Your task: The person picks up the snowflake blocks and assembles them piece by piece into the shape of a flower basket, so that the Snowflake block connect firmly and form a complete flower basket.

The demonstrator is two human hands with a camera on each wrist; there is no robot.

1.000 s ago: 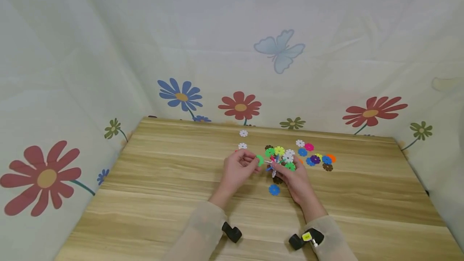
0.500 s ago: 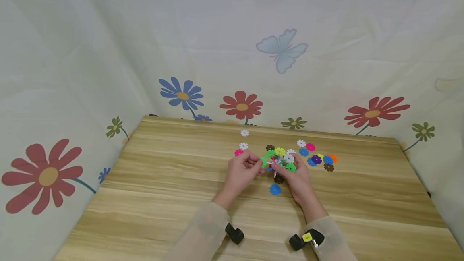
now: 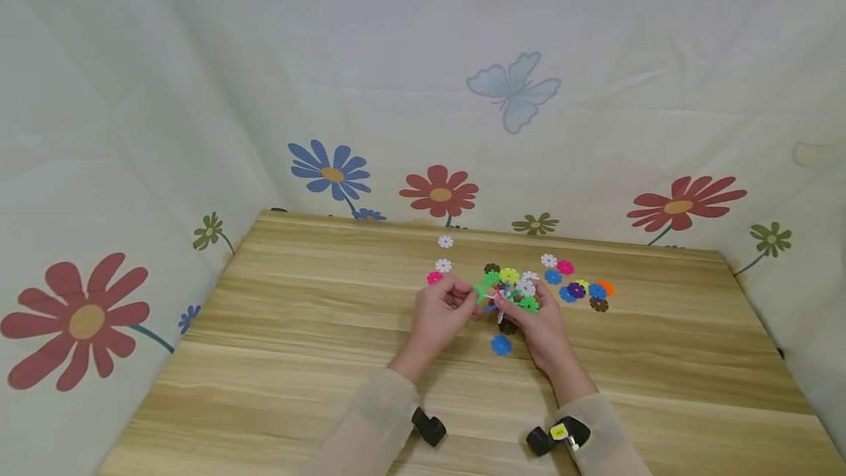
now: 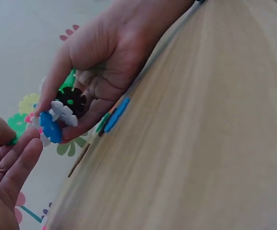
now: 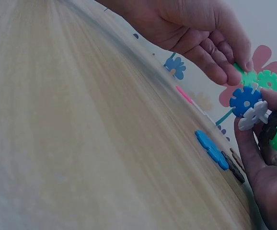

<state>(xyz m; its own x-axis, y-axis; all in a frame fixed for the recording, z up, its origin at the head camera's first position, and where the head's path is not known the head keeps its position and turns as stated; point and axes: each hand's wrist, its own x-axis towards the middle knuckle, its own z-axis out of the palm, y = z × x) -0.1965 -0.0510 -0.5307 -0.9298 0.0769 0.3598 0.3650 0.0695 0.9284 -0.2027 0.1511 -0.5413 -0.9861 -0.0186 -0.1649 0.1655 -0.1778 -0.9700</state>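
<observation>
My left hand (image 3: 439, 320) pinches a green notched plastic disc (image 3: 479, 294) between thumb and fingertips. Close beside it, my right hand (image 3: 543, 330) holds a cluster of joined notched discs by its thumb and fingers. In the left wrist view a blue disc (image 4: 50, 127), a white disc (image 4: 64, 114) and a dark brown disc (image 4: 72, 100) of that cluster show. The right wrist view has the green disc (image 5: 248, 76) at the edge of the cluster, near its blue disc (image 5: 246, 101). Whether the green disc is slotted into a white piece there, I cannot tell.
Loose discs lie on the wooden table (image 3: 277, 329) behind and around the hands. A blue disc (image 3: 501, 345) is nearest the front. Two white discs (image 3: 443, 265) and a pink one (image 3: 434, 278) lie left; a mixed group with a purple disc (image 3: 577, 290) lies right.
My left hand has moved right with the green disc, bringing it up against the cluster. My right hand keeps its hold, nearly still. The pink disc behind the left hand has come into view.
</observation>
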